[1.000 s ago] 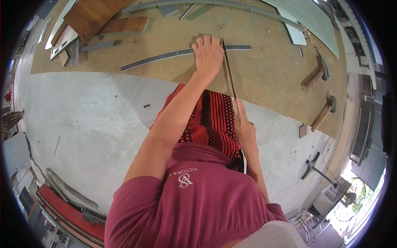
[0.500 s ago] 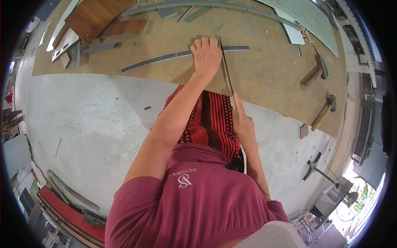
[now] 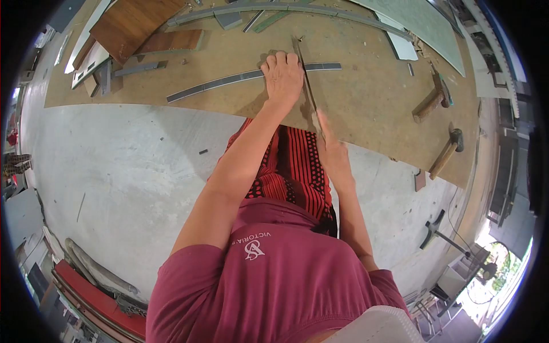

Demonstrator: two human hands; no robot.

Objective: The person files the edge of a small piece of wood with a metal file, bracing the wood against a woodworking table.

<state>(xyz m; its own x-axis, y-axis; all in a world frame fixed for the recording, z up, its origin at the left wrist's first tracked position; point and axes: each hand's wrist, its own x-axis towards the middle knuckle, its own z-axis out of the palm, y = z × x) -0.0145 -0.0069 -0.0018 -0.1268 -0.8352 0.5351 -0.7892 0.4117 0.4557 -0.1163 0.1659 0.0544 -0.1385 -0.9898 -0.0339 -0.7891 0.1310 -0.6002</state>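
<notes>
My left hand (image 3: 282, 77) presses down on a narrow dark grey strip (image 3: 214, 86) lying across the board-topped table, its fingers bent over the strip. Close beside those fingers, the thin blade of a hand saw (image 3: 309, 88), seen nearly edge-on, crosses the strip toward its right end. My right hand (image 3: 333, 151) is closed around the saw's handle near the table's front edge, index finger stretched along it. The handle is mostly hidden by the hand.
Wood panels (image 3: 134, 26) and offcuts lie at the back left. A long curved-looking grey bar (image 3: 257, 8) runs along the back. Two hammers (image 3: 433, 103) rest on the right side. A pale green sheet (image 3: 426, 28) lies at the back right.
My right hand and the saw have moved forward, away from my body, so the blade reaches farther past the strip. My left hand stays on the strip.
</notes>
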